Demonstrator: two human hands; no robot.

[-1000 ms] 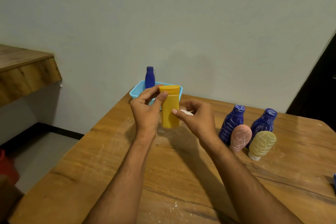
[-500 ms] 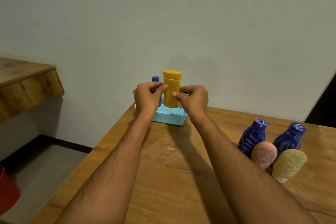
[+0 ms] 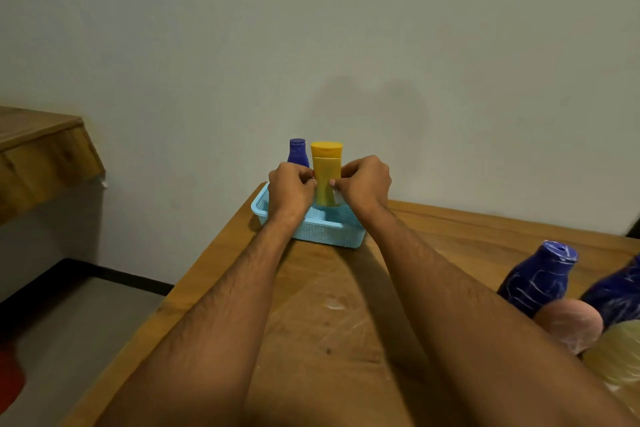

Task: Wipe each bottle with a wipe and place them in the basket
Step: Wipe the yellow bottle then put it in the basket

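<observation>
Hands are stretched forward over the far end of the tabletop (image 3: 311, 340), and a yellow bottle (image 3: 325, 172) is held upright between them, its lower end inside the blue basket (image 3: 322, 229); whether it rests on the basket floor cannot be told. The left hand (image 3: 291, 189) is closed on the bottle's left side, fingers curled against it. The right hand (image 3: 363, 184) is closed on the right side, and a white wipe (image 3: 337, 197) is pinched in that grip, pressed against the bottle's lower right edge. A purple bottle (image 3: 298, 153) is seen standing upright in the basket just left of and behind the yellow one, its lower half hidden by the left hand. The basket is set at the far left corner of the tabletop, near the wall. Well apart, at the right edge, two dark blue bottles (image 3: 540, 279) streaked with white are standing, with a pink bottle (image 3: 568, 326) and a pale yellow bottle (image 3: 616, 354) in front of them.
</observation>
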